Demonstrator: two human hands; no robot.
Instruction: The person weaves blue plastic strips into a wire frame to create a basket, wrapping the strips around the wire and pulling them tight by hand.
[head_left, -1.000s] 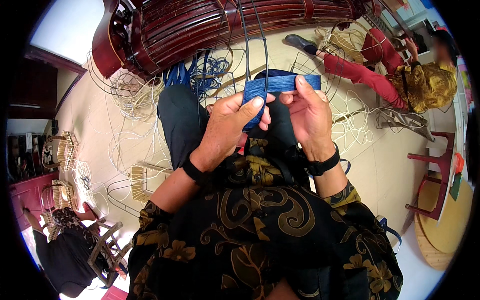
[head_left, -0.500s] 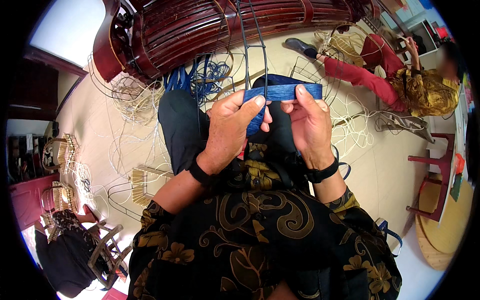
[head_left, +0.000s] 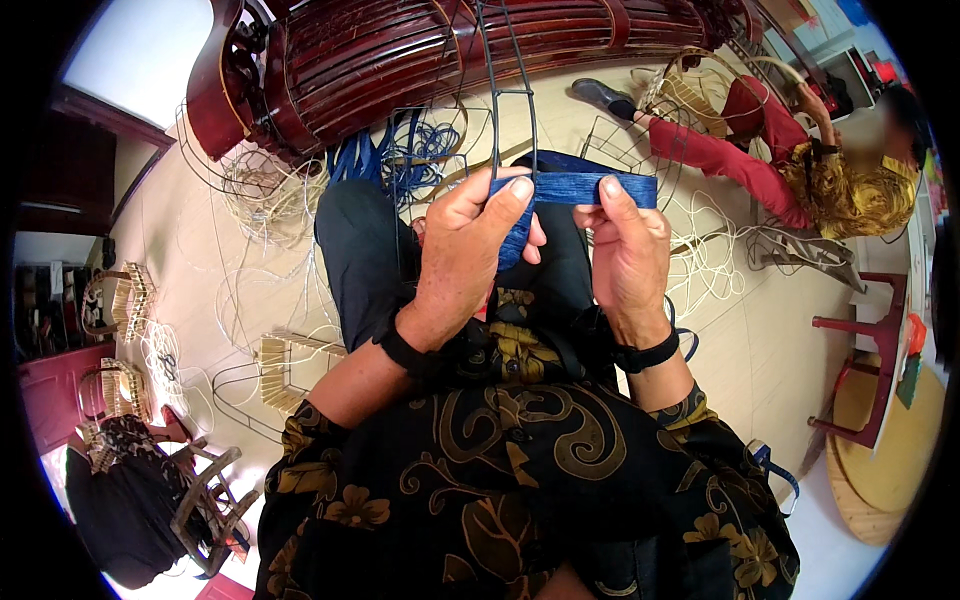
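Observation:
A flat blue woven-looking strap [head_left: 575, 189] is stretched between my hands, its right end reaching past my right thumb. My left hand [head_left: 462, 238] is closed, its thumb pressing the strap against the right bar of a narrow dark metal wire frame [head_left: 515, 92]. Part of the strap passes round that bar and hangs below it beside my left fingers. My right hand [head_left: 630, 252] pinches the strap between thumb and fingers, a short way right of the bar. The frame rises away from me between my knees; its lower part is hidden by my hands.
A dark red wooden bench [head_left: 400, 70] stands ahead. Blue straps [head_left: 365, 160] and loose pale cord [head_left: 265, 190] lie on the floor. A person [head_left: 840, 190] sits at the right with a hoop-shaped frame; another person [head_left: 130, 500] is at lower left. A red stool [head_left: 865, 350] stands right.
My right hand has shifted slightly right and down along with the strap. My left hand keeps its hold at the bar. The person at the right has moved an arm and the curved hoop.

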